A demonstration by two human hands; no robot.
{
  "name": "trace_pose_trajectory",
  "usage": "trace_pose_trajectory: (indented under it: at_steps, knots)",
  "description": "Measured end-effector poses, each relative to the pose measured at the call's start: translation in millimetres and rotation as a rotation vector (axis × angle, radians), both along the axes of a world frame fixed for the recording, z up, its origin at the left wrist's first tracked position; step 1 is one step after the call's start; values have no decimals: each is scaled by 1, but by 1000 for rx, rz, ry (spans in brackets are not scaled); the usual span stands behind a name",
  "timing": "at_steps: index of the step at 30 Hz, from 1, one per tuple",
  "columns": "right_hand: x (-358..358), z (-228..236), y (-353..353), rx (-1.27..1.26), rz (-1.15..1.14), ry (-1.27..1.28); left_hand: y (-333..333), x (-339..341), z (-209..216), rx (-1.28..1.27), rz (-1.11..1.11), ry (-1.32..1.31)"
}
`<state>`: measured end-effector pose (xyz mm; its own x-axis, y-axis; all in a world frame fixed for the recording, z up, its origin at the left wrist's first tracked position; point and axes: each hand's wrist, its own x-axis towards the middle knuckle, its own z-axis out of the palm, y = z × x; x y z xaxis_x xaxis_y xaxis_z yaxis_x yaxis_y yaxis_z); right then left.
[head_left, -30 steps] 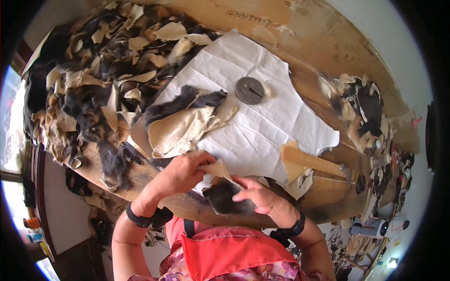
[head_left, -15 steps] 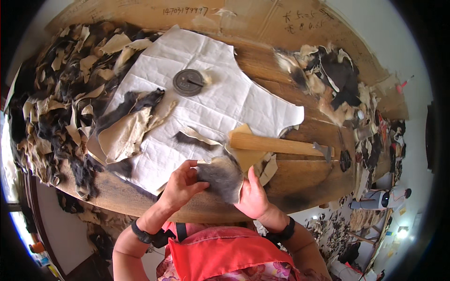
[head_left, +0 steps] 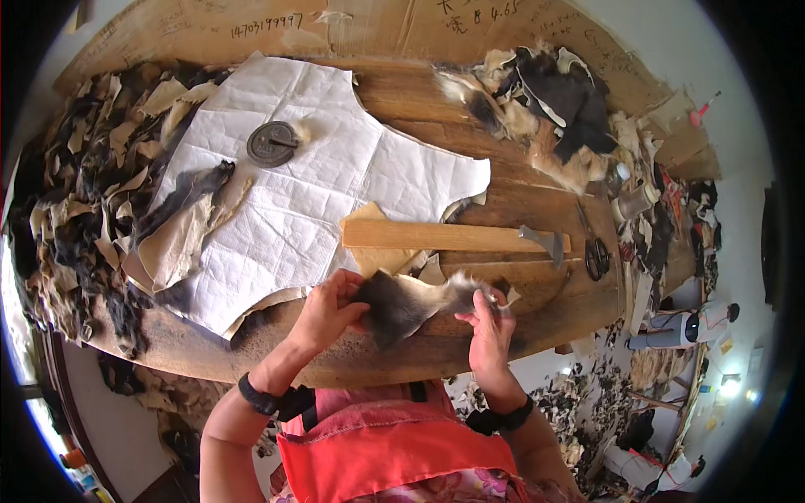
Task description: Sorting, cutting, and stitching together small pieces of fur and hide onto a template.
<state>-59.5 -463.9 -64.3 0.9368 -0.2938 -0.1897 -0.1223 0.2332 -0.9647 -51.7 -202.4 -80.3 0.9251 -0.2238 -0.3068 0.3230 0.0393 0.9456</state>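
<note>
Near the table's front edge, a fur piece (head_left: 400, 307), dark with a cream band, hangs between my two hands. My left hand (head_left: 327, 314) pinches its dark left end between thumb and fingers. The right end is gripped by my right hand (head_left: 489, 331), its fingers curled around the fur. Just beyond the piece lies a wooden strip (head_left: 436, 235) on a tan scrap of hide (head_left: 362, 215). A small metal-bladed tool (head_left: 545, 241) rests across the strip's right end. To the left spreads a large white cut pattern sheet (head_left: 277, 201), with a round dark weight (head_left: 272, 144) on it.
Fur scraps (head_left: 75, 184) are heaped along the table's left side. More fur pieces (head_left: 545, 109) lie at the far right. Black-handled scissors (head_left: 595, 251) rest near the right edge, by a clear jar (head_left: 635, 201). A cardboard panel (head_left: 360, 33) borders the back.
My right hand has moved right, away from my left. The fur piece is now stretched wider between them, showing a cream band. The whole view has shifted to the right.
</note>
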Motion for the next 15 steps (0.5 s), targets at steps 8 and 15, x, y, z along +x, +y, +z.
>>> trace_pose_trajectory:
  at_steps: [8,15]
  knots:
    - [-23,1,-28,1,5,-95,-12,1,5,66,97,2]
    - [-16,33,-14,-317,250,-249,3,0,42,-251,382,96]
